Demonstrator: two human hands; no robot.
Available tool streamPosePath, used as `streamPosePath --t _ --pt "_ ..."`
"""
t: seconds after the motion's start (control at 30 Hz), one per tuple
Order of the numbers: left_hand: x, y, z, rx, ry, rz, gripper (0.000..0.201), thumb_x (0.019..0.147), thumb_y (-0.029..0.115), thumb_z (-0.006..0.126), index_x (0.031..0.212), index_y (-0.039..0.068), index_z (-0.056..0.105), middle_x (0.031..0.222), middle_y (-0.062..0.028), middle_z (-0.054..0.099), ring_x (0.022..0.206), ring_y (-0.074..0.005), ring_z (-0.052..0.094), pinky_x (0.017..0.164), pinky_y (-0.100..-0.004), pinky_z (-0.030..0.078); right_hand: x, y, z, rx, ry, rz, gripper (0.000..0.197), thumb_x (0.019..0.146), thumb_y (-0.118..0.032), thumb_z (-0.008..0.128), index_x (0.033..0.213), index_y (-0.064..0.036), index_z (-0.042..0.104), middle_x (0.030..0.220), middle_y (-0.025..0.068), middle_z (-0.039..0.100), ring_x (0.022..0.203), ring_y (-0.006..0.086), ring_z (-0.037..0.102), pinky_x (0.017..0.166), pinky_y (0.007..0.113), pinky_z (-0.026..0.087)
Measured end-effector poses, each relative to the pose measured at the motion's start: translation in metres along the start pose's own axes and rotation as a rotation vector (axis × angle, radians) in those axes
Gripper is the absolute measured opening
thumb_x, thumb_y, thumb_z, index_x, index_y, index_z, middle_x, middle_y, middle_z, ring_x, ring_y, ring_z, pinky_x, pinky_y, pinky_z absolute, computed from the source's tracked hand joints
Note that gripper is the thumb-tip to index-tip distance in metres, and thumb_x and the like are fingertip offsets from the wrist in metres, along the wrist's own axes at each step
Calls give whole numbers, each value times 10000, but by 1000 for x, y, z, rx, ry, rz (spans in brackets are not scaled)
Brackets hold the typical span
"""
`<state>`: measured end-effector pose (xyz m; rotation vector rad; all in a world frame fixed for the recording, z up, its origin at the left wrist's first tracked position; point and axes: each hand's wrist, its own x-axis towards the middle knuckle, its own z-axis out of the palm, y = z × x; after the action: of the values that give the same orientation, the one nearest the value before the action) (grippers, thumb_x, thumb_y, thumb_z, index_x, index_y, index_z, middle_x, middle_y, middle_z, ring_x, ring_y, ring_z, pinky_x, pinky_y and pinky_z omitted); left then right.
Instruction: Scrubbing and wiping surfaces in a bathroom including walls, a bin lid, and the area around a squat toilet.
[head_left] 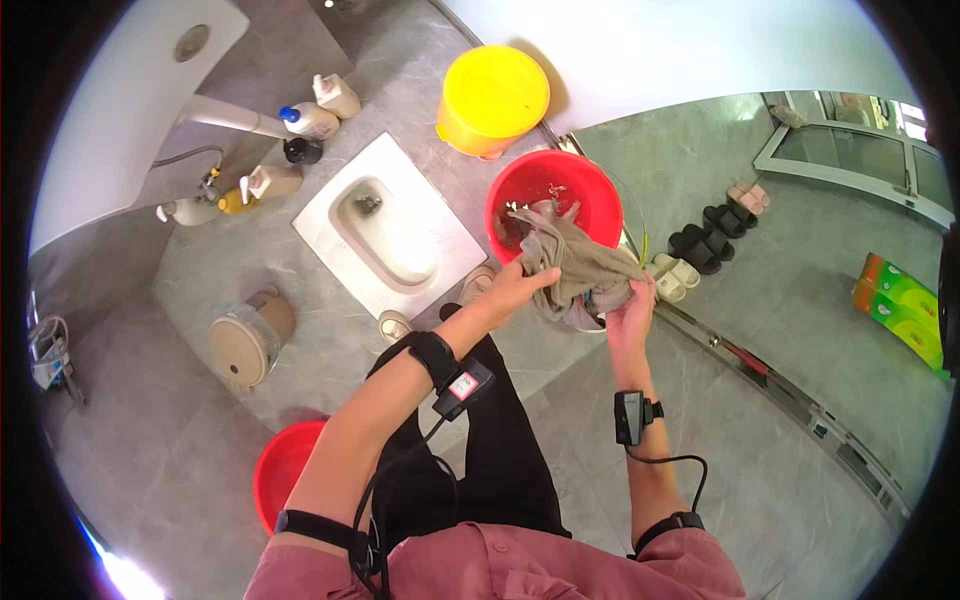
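Note:
A bunched grey-brown cloth (575, 268) is stretched between my two hands at the near rim of a red bucket (596, 195). My left hand (517, 288) is closed on the cloth's left side, thumb on top. At its right end, my right hand (631, 308) grips the same cloth between thumb and fingers. The cloth's far end hangs into the bucket, where water and some lighter fabric show. What lies beneath the cloth is mostly hidden.
A squat toilet (449, 246) lies left of the bucket, with a yellow lidded bucket (495, 92) beyond. Bottles (312, 122) line the left wall. A bin (240, 352) and another red tub (284, 466) stand nearer. Slippers (694, 250) sit past the door track (768, 372).

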<state>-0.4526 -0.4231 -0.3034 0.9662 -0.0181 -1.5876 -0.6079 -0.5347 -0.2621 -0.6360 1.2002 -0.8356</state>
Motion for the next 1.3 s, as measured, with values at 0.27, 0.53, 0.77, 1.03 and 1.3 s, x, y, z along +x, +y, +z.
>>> streamPosePath --t 0.27,0.53,0.77,1.03,1.3 --pt "52 -7 -67 -58 234 -120 584 877 170 542 1364 43 247 1251 -98 394 1152 -207 412 926 -408 406 116 89 -71 140 -76 223 396 748 -76 474 1141 -38 443 1161 128 497 1092 280 490 963 401 393" --pt "22 41 -159 -272 450 -51 380 874 155 528 1205 18 401 1153 -160 472 1045 -305 511 886 -440 447 96 94 -21 109 -6 475 412 831 -207 465 1200 -25 462 1230 125 496 1148 286 463 994 415 359" --pt "-37 51 -218 -314 538 -185 249 861 140 505 1075 24 448 994 -130 543 908 -245 547 787 -386 470 44 64 -7 -857 -358 -168 537 747 93 586 1220 1 349 1138 150 489 1106 199 476 876 295 436" --pt "-90 57 -252 -302 535 -321 216 859 133 506 1042 22 476 954 -118 559 885 -238 553 768 -385 474 17 29 36 52 94 292 456 779 -119 567 1177 59 433 1194 172 493 1066 330 518 914 423 443" --pt "-123 58 -271 -233 399 -344 213 876 154 483 1035 14 500 954 -113 577 904 -236 564 803 -375 473 6 -8 48 196 28 372 400 737 -12 571 1123 15 473 1119 150 537 1045 274 530 891 374 450"
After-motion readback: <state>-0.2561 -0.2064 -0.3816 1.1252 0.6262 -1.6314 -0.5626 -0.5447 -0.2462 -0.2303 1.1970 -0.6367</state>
